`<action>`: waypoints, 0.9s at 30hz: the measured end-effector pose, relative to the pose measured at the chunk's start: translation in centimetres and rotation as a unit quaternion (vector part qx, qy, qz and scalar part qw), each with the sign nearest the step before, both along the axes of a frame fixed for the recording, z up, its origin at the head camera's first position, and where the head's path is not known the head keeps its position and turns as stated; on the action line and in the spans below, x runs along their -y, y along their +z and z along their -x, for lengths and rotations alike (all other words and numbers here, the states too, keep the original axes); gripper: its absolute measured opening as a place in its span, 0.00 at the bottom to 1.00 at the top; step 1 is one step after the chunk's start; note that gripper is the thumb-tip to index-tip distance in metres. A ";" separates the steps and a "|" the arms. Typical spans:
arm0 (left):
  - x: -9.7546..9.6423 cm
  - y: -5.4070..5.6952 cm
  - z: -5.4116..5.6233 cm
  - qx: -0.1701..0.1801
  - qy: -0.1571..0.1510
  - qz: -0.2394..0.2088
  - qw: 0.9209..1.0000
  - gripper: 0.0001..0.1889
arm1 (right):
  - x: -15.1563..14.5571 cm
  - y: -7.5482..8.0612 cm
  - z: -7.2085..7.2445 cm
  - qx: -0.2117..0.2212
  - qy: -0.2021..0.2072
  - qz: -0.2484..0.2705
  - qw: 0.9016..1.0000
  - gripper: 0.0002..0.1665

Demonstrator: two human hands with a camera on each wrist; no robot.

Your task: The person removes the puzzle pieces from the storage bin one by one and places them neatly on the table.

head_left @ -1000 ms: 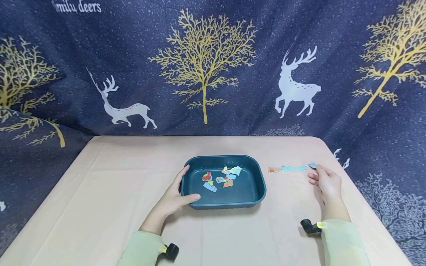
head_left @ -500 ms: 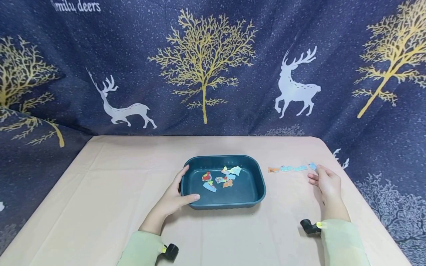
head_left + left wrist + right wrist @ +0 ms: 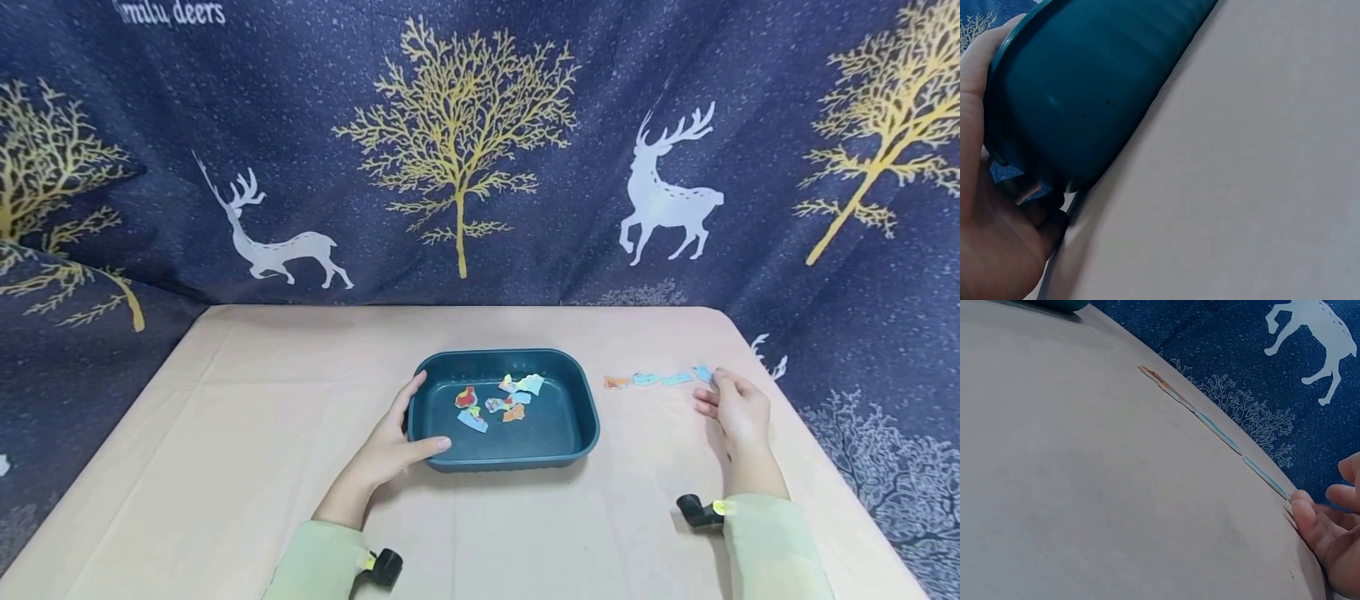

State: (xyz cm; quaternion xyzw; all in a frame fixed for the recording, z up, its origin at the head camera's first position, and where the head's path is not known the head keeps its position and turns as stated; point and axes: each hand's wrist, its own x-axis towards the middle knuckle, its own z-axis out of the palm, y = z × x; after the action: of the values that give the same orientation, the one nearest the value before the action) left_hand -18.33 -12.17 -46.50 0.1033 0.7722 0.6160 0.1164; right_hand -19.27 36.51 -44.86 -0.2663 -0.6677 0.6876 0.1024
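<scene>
In the head view my left hand (image 3: 393, 442) grips the left end of a dark teal tray (image 3: 502, 462), its thumb over the near rim. Several small printed puzzle pieces lie inside, among them a red one (image 3: 466, 398) and an orange one (image 3: 513, 413). Over on the right, my right hand (image 3: 738, 412) pinches a blue puzzle piece (image 3: 702, 372) at the end of a row on the table. Leftward from it, the row has two more blue pieces, one (image 3: 676, 379) beside the other (image 3: 646, 380), then an orange piece (image 3: 617, 383). In the right wrist view, the right fingertips hide the held piece.
The table (image 3: 247, 467) has a pale cloth over it. A dark blue curtain (image 3: 300, 100) printed with deer and trees hangs behind it. A small black camera (image 3: 699, 511) is fixed at the right wrist, another (image 3: 386, 568) at the left.
The blue piece in the right fingers has turned flatter and shifted slightly left, closer to the row. The left hand and the tray stay where they were.
</scene>
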 end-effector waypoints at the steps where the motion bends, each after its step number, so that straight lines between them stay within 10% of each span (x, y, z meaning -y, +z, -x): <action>1: 0.0 0.0 0.0 0.001 0.001 0.000 1.000 0.49 | 0.0 0.0 0.0 -0.006 -0.001 0.003 1.000 0.36; 18: 0.0 0.4 -0.1 0.003 -0.002 -0.007 1.000 0.50 | 2.0 1.9 0.1 -0.039 0.066 -0.043 0.996 0.34; 27: 0.0 0.3 -0.2 0.001 0.004 0.003 1.000 0.50 | 5.6 3.5 0.4 -0.120 0.128 -0.085 0.981 0.15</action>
State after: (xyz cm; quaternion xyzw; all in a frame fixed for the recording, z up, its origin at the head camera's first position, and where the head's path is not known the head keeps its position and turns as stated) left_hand -18.10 -12.16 -46.23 0.0994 0.7742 0.6145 0.1146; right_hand -19.70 30.89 -41.35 -0.0846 -0.7350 0.6628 0.1152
